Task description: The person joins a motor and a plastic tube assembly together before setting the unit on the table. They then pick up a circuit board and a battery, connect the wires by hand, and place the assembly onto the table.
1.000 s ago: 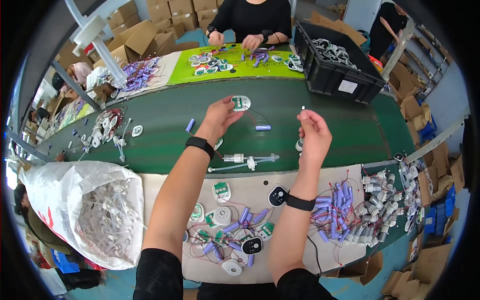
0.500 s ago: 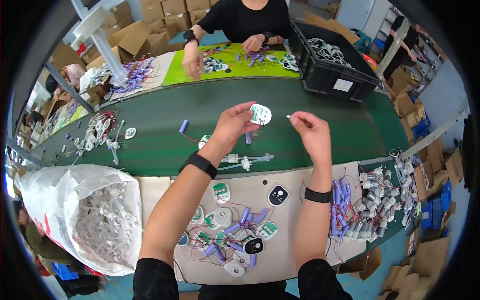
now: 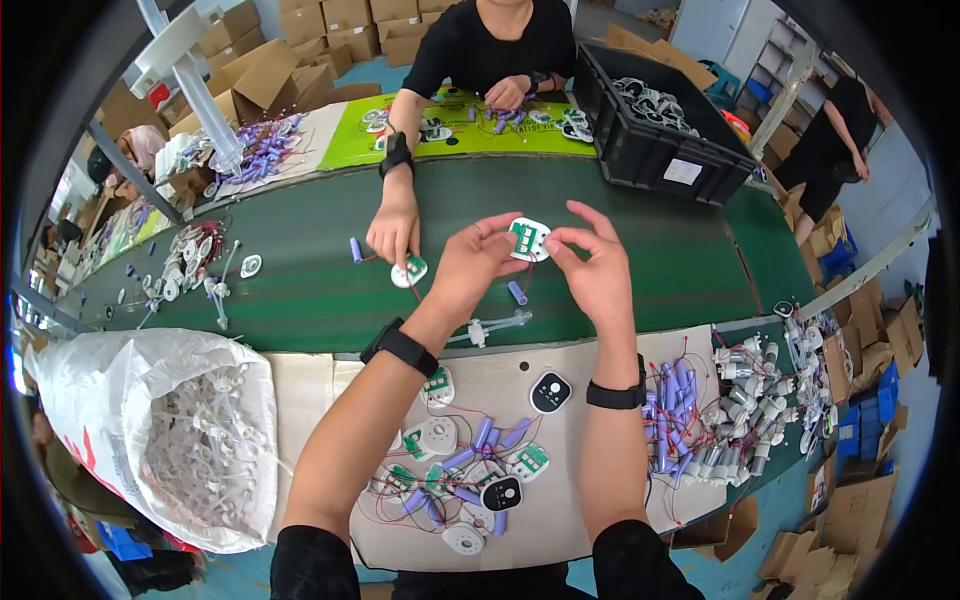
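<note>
On the green belt [image 3: 330,290] beyond the worktop's [image 3: 555,500] far edge, a co-worker's hand [image 3: 393,228] touches one board-bearing disc [image 3: 412,273]. To its right, above the belt, the left hand [image 3: 475,262] is closed on the left side of the white disc [image 3: 537,240]. I judge this unit part-done: a red wire [image 3: 529,272] leads from it toward a purple cylinder [image 3: 517,292] just below, but its green board [image 3: 523,240] is uncovered. The right hand [image 3: 598,275] has thumb and forefinger nearly together at the disc's right edge, other fingers spread; I cannot tell whether they grip anything.

Counts, left to right:
- Worktop's left edge: one white sack [image 3: 90,370] of clear tube parts [image 3: 205,460], too dense to count.
- Near edge, middle: two round plates [image 3: 438,434], about seven loose cylinders [image 3: 483,432], about five exposed boards [image 3: 530,460], two black-faced discs [image 3: 550,391]. Overlap makes the cylinder and board figures approximate; I judge these units unfinished.
- Belt's far right corner: one black crate [image 3: 640,160] of white ring parts [image 3: 650,105], not countable.
- Worktop's right edge: one cylinder bundle [image 3: 672,410] and one heap of grey motors [image 3: 738,462], not countable.
</note>
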The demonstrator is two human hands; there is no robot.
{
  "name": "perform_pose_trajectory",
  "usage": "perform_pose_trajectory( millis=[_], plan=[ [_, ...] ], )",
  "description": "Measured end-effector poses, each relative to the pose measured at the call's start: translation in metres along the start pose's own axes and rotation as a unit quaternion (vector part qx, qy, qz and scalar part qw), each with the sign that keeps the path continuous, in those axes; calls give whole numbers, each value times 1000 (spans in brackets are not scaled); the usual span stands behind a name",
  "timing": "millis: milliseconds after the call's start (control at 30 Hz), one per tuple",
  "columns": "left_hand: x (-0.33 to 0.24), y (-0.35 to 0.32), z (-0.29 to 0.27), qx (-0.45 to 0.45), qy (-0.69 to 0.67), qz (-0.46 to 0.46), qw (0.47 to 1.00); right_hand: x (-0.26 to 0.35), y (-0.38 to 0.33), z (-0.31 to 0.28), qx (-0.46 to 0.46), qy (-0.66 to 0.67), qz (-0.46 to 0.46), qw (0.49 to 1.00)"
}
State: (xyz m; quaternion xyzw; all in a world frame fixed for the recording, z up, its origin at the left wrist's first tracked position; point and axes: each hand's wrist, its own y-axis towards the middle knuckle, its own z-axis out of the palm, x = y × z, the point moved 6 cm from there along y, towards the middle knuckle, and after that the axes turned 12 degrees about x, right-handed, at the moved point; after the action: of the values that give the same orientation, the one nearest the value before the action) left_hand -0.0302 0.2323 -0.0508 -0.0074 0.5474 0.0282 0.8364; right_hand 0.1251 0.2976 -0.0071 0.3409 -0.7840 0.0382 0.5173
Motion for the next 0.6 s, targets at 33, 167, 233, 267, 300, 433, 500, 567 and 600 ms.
perform_pose_trajectory(
  millis=[33, 167, 233, 267, 300, 433, 500, 567, 600],
  plan=[
    [1, 1, 0, 2, 2, 4, 1000, 1, 0, 1, 5, -9, -2, 1000],
    [2, -2, 1, 6, -4, 15, 1000, 7, 1, 6, -2, -74, -43, 996],
    [2, -3, -1, -3, 0, 15, 1000, 5, 2, 12, 18, -18, -2, 1000],
    [3, -3, -1, -8, -8, 14, 1000, 7, 2, 12, 19, -19, -3, 1000],
    [4, -2, -1, -9, -9, 15, 1000, 8, 1, 12, 24, -20, -2, 1000],
    [5, -3, -1, -11, -17, 18, 1000, 12, 1, 14, 25, -24, -1, 999],
    [6, -3, -1, -14, -15, 18, 1000, 8, 1, 18, 20, -31, -9, 999],
    [2, -4, -2, -34, 39, 40, 998, 9, 0, 20, 15, -37, -16, 999],
    [2, -5, -2, -35, 39, 41, 998, 10, 0, 20, 11, -38, -15, 999]
  ],
)
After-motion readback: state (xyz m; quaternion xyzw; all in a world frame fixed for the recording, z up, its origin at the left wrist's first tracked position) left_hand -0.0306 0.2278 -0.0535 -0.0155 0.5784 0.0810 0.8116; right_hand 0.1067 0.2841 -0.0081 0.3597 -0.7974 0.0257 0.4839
